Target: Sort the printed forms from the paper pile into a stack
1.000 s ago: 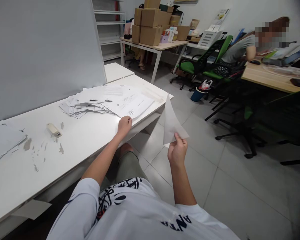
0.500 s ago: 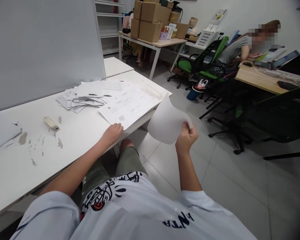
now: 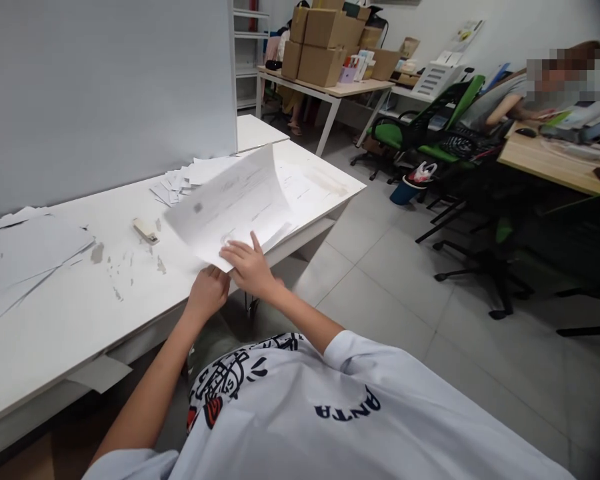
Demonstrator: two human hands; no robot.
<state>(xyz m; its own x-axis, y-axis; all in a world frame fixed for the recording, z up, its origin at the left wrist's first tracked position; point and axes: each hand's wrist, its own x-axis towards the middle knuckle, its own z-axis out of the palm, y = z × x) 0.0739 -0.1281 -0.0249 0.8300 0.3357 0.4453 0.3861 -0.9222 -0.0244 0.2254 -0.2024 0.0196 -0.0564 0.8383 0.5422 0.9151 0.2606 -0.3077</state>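
Note:
A printed sheet of paper point(image 3: 235, 193) with a round stamp near its lower edge is raised and curved above the white table point(image 3: 80, 320). My left hand point(image 3: 209, 292) is closed at its near corner, with the thumb and fingertips partly hidden by the paper. Just right of it, my right hand point(image 3: 250, 267) lies over the same corner, fingers stretched out and the index finger apart. More printed sheets point(image 3: 300, 193) lie flat behind the raised one. A pile of smaller papers point(image 3: 173, 187) shows partly past its left edge.
A cream-coloured stapler point(image 3: 145, 231) lies on the table beside grey stains. Other papers point(image 3: 25, 253) are spread at the left. One sheet point(image 3: 100, 373) sticks out below the front edge. A white panel point(image 3: 105, 100) stands behind. Chairs point(image 3: 395, 133) and a seated person point(image 3: 500, 107) are right.
My right hand has come left from above the floor, where it held a sheet, onto the printed paper's corner. That paper has risen and curved. The view has shifted left.

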